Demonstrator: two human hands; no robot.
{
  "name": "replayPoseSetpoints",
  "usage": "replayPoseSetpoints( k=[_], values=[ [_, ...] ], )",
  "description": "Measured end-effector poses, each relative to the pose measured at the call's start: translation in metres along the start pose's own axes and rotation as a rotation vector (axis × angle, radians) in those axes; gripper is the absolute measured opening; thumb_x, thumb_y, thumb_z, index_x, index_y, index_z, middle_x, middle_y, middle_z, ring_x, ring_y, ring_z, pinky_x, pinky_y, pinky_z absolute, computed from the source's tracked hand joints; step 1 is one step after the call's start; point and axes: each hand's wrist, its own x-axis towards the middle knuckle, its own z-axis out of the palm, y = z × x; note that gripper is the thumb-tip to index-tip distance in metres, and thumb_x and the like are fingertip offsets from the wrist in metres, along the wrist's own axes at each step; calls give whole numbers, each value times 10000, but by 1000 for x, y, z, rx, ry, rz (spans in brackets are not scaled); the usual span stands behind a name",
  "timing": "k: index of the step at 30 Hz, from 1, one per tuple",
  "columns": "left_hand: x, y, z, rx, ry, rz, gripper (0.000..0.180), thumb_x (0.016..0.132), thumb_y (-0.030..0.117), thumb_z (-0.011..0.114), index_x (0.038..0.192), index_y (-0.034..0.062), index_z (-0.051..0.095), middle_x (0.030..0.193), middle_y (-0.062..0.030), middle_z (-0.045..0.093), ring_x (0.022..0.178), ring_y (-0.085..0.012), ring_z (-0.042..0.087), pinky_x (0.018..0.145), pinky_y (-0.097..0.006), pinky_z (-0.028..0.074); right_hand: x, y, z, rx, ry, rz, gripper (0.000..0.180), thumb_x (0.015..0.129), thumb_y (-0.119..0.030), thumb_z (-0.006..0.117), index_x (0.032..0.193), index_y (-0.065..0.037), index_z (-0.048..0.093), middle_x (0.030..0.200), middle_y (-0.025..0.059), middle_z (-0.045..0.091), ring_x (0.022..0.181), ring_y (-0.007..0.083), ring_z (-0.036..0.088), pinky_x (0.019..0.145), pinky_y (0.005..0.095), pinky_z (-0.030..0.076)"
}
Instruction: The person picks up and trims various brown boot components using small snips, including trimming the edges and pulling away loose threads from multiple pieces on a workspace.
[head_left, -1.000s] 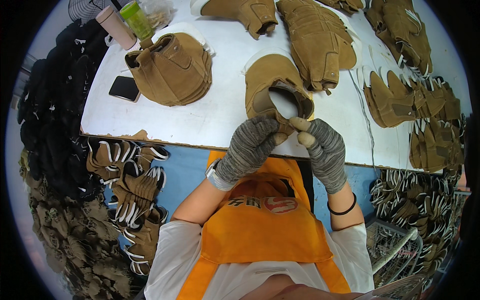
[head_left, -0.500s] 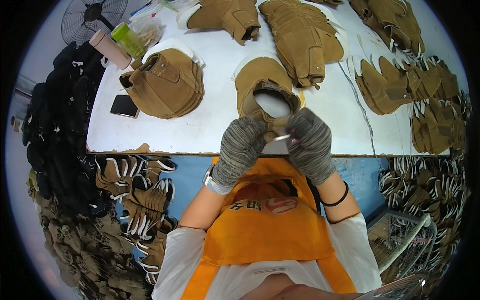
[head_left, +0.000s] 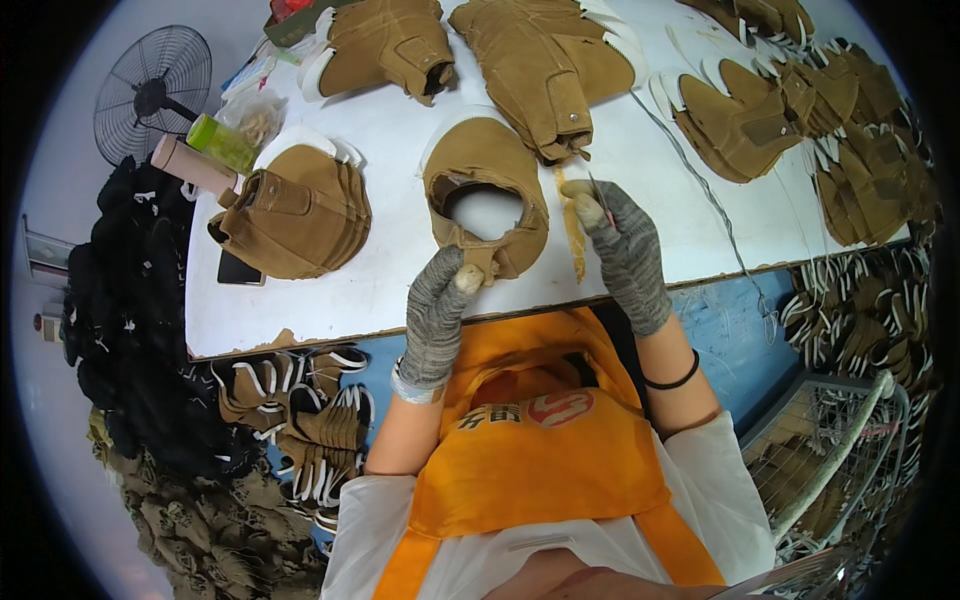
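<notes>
Both my hands wear grey knitted gloves with worn, pale fingertips. My left hand is closed on the near end of a brown suede shoe upper, pinching a small tab there. The upper lies on the white table, its round opening facing up and a pale lining edge at its far side. Right of it and just above the table, my right hand is closed around a small tool with a thin pointed metal blade and a bit of pink. The blade is apart from the upper; its exact kind is unclear.
Stacked brown uppers stand left, partly over a phone. More stacks lie at the back and right. A pink tumbler and a green cup are back left. A wire cart stands lower right.
My hands have separated: the right hand with the pointed tool has moved right and away from the upper. My left hand still holds the tab. The view has shifted somewhat.
</notes>
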Motion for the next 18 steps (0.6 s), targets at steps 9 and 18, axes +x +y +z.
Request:
replayPoseSetpoints(
  k=[9, 18],
  values=[
    [2, 24, -33, -771, 92, 215, 200, 876, 274, 533, 764, 109, 553, 685, -11, 547, 799, -200, 519, 809, -339, 391, -6, 11, 26, 25, -81, 40, 348, 861, -240, 672, 1113, -17, 581, 931, 57, 619, 866, 131, 570, 804, 241, 462],
    [-7, 26, -44, -981, 87, 228, 247, 852, 301, 559, 671, 147, 490, 639, 18, 479, 754, -172, 496, 796, -342, 389, -17, -24, 46, 429, -256, 253, 432, 823, -246, 715, 1146, -17, 544, 986, 59, 632, 914, 113, 576, 803, 245, 468]
  ],
)
